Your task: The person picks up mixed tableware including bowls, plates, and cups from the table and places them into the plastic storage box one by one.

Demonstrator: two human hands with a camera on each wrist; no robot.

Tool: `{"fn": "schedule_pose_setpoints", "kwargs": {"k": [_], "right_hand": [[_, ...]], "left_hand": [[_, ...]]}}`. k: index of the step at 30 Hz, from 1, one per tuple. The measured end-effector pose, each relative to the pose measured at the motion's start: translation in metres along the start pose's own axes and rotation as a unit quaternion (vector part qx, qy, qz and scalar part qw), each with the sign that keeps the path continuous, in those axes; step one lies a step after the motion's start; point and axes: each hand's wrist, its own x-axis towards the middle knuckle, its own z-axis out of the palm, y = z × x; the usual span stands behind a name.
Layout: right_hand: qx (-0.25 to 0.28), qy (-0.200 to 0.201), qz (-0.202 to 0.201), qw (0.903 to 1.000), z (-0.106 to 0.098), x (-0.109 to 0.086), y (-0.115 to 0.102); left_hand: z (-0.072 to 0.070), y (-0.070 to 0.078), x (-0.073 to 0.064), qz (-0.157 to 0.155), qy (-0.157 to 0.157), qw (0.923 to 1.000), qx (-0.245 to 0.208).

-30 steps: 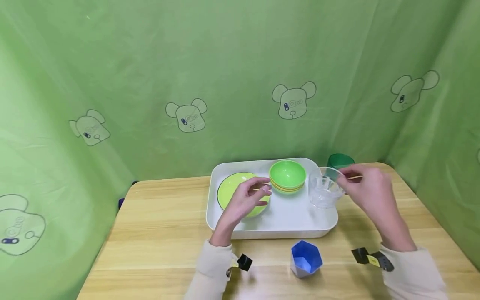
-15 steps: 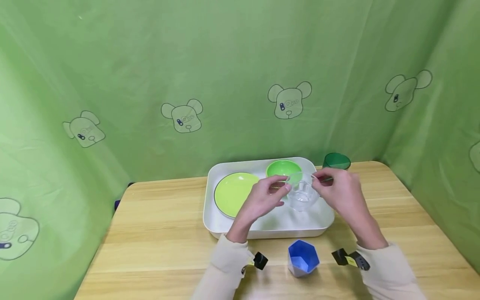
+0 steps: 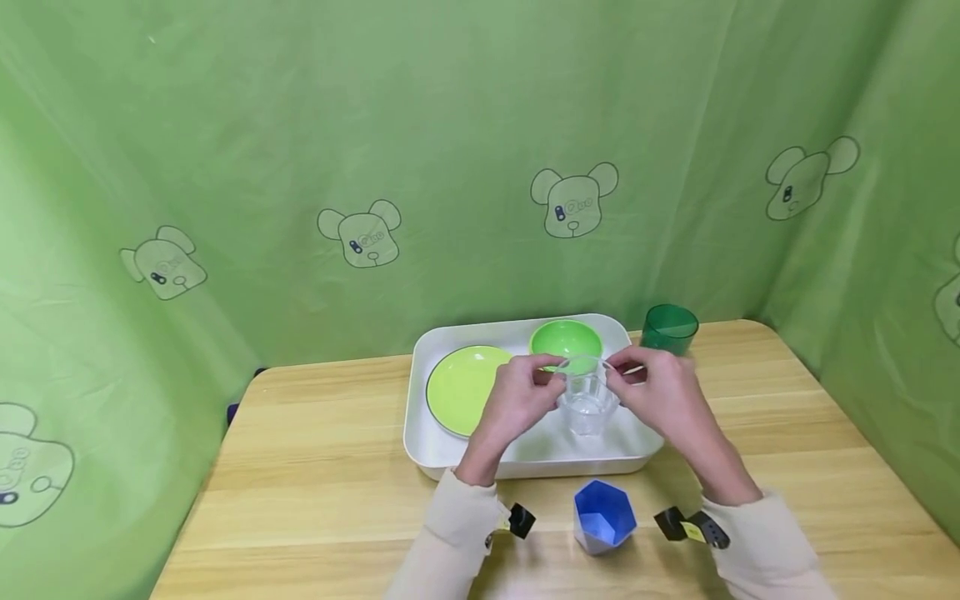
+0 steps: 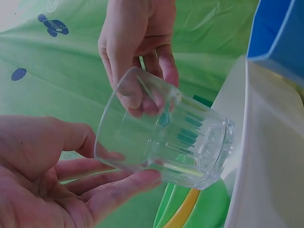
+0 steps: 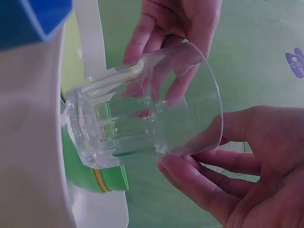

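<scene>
A clear drinking glass (image 3: 587, 410) is held upright between both hands, above the front right part of the white tray (image 3: 450, 460). My left hand (image 3: 521, 396) pinches its rim on the left side, thumb and fingers on the wall. From the right, my right hand (image 3: 656, 392) pinches the opposite side of the rim. In both wrist views the glass (image 4: 161, 133) shows a plain upper wall and a faceted, thick base. A yellow-green plate (image 3: 465, 387) lies in the tray's left part, partly behind my left hand. Stacked green and yellow bowls (image 3: 566, 340) sit behind the glass.
A blue hexagonal cup (image 3: 603, 517) stands on the wooden table (image 3: 315, 467) in front of the tray. Beyond the tray's back right corner is a dark green cup (image 3: 670, 327). A green curtain (image 3: 450, 150) hangs behind and at the sides.
My right hand has carried the glass leftward over the tray. My left hand has moved right from above the plate and taken hold of the glass's rim.
</scene>
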Motion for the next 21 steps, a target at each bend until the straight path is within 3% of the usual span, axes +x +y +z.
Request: {"fn": "schedule_pose_setpoints", "kwargs": {"k": [6, 14, 21], "right_hand": [[0.072, -0.031, 0.034, 0.9963, -0.004, -0.003, 0.006], [0.131, 0.021, 0.089, 0.9871, -0.018, -0.014, 0.028], [0.155, 0.035, 0.127, 0.9791, -0.03, -0.027, 0.054]], "left_hand": [[-0.001, -0.004, 0.005, -0.01, 0.006, 0.9999, 0.011], [0.002, -0.009, 0.012, -0.02, -0.005, 0.9996, 0.021], [0.015, -0.023, 0.021, -0.023, -0.017, 0.9995, 0.016]]}}
